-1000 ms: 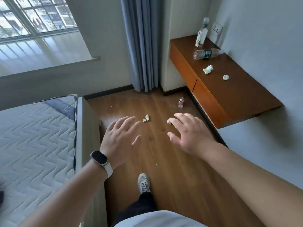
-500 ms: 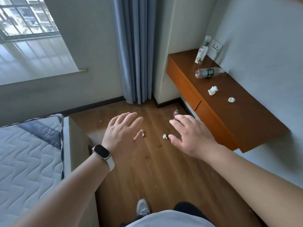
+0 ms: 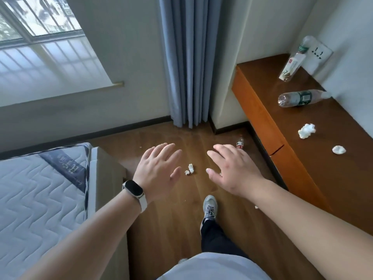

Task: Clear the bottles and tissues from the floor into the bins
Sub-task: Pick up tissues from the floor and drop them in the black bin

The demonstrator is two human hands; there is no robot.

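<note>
A small bottle with a red label (image 3: 239, 142) lies on the wooden floor near the desk's base, just past my right hand (image 3: 232, 168). Crumpled white tissues (image 3: 189, 169) sit on the floor between my two hands. My left hand (image 3: 159, 168), with a watch on its wrist, is stretched out in the air, fingers straight and holding nothing. My right hand is likewise spread and empty. A tiny white scrap (image 3: 256, 207) shows by my right forearm. No bin is in view.
A wooden desk (image 3: 314, 178) on the right carries a lying clear bottle (image 3: 300, 98), an upright bottle (image 3: 292, 63) and two tissue wads (image 3: 306, 130). A bed with a mattress (image 3: 36, 199) fills the left. A blue curtain (image 3: 185, 61) hangs ahead. My shoe (image 3: 210, 207) is on the floor.
I have stepped forward; the floor tissues and the small bottle are nearer and lower in view. Both hands stay spread and empty.
</note>
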